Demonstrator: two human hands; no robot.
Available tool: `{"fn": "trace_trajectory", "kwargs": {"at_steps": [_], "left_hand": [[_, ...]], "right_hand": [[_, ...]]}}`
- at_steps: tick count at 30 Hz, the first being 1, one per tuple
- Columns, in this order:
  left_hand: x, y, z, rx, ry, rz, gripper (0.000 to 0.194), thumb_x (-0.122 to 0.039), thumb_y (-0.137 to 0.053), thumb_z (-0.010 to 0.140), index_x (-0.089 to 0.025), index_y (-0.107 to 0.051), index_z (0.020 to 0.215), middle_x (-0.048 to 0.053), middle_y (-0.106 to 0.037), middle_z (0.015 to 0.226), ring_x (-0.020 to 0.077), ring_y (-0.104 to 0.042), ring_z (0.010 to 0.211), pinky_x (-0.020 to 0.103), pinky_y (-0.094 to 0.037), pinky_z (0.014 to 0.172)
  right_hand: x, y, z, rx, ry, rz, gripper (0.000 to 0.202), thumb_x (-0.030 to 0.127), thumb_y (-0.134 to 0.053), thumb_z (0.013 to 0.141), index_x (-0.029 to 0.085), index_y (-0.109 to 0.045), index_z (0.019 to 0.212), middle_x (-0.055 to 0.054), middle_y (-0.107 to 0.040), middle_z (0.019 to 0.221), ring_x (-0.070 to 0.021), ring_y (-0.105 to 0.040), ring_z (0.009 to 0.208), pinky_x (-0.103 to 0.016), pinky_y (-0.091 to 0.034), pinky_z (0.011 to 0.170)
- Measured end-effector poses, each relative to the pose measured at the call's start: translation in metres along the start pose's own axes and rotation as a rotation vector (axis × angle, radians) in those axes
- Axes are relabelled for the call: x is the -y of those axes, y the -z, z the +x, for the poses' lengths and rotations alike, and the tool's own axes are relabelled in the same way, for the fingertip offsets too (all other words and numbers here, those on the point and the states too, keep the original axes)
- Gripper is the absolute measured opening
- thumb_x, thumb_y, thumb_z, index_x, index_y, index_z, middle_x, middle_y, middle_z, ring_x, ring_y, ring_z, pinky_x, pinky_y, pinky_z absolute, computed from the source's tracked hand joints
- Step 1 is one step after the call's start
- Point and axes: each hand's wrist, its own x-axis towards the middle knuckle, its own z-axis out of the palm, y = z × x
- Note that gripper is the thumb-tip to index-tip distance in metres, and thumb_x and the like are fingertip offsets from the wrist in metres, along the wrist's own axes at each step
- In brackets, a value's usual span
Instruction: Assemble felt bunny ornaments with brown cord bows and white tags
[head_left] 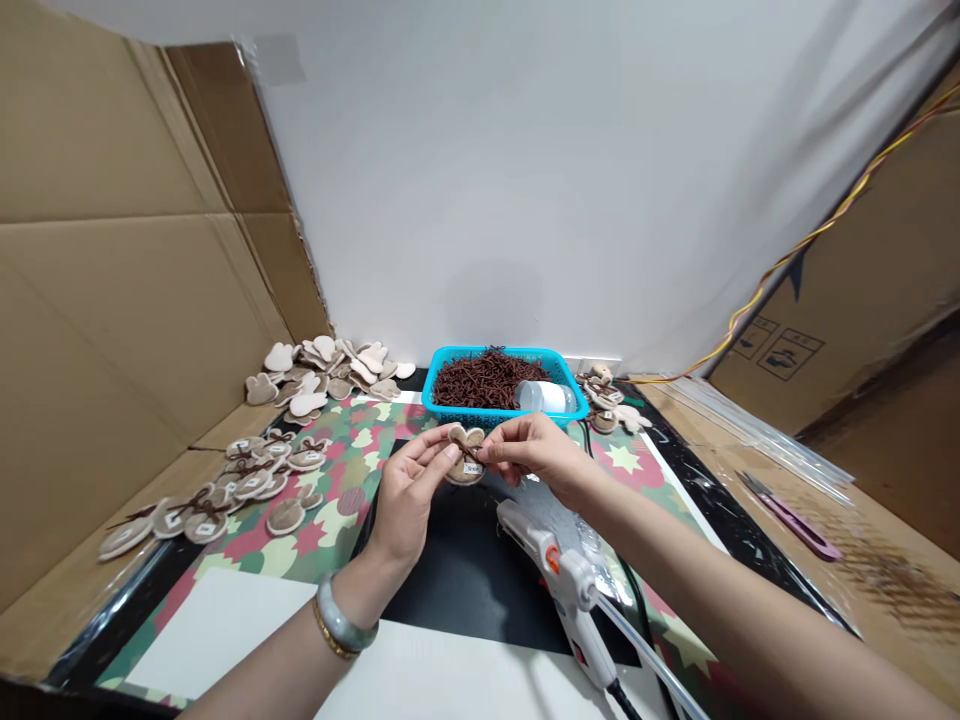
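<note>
Between my two hands, above a black mat (450, 570), is a small tan felt bunny-head patch (466, 470) with pale edging, a small white label and a dark brown bow. My left hand (411, 485) grips it by the left side, thumb across the front. The fingers of my right hand (534, 450) pinch at the right side of the brown bow (472, 453). Just below my right hand lies a white hot glue gun (559, 575), with a clear glue stick (645, 650) coming out of its back.
Behind my hands stands a blue basket (431, 400) of brown bows (484, 382) with a clear jar (544, 397). Plain patches (337, 370) and bowed patches (255, 465) lie left, more patches (604, 400) right. Pink-handled snips (795, 520) and glue sticks (757, 430) lie right, between cardboard walls (112, 280).
</note>
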Motion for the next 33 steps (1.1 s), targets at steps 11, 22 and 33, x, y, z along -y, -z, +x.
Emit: {"fn": "trace_trajectory", "kwargs": {"at_steps": [11, 22, 33], "left_hand": [[0.002, 0.000, 0.002, -0.047, 0.030, -0.029, 0.032, -0.021, -0.081, 0.073, -0.013, -0.071, 0.102, 0.007, -0.078, 0.091, 0.0142, -0.072, 0.076, 0.021, -0.056, 0.069], [0.005, 0.004, 0.006, -0.045, 0.054, -0.001, 0.039, -0.021, -0.082, 0.071, -0.013, -0.069, 0.107, 0.008, -0.077, 0.096, 0.0158, -0.072, 0.080, 0.024, -0.057, 0.073], [-0.004, 0.017, 0.023, -0.173, 0.137, -0.110, 0.026, -0.022, -0.073, 0.077, -0.012, -0.073, 0.101, 0.011, -0.077, 0.101, 0.0185, -0.072, 0.087, 0.025, -0.058, 0.072]], "right_hand": [[-0.003, -0.003, 0.001, 0.032, 0.015, -0.042, 0.026, 0.036, -0.079, 0.063, 0.014, -0.065, 0.061, 0.001, -0.057, 0.052, -0.0076, -0.048, 0.044, -0.021, -0.035, 0.043], [-0.008, -0.001, -0.001, 0.041, 0.019, -0.078, 0.026, 0.036, -0.078, 0.063, 0.014, -0.065, 0.066, 0.001, -0.059, 0.058, -0.0079, -0.051, 0.046, -0.020, -0.037, 0.043], [-0.019, 0.042, -0.035, -0.089, 0.013, -0.109, 0.029, 0.042, -0.074, 0.067, 0.016, -0.064, 0.069, 0.001, -0.059, 0.059, -0.0096, -0.051, 0.046, -0.022, -0.037, 0.044]]}}
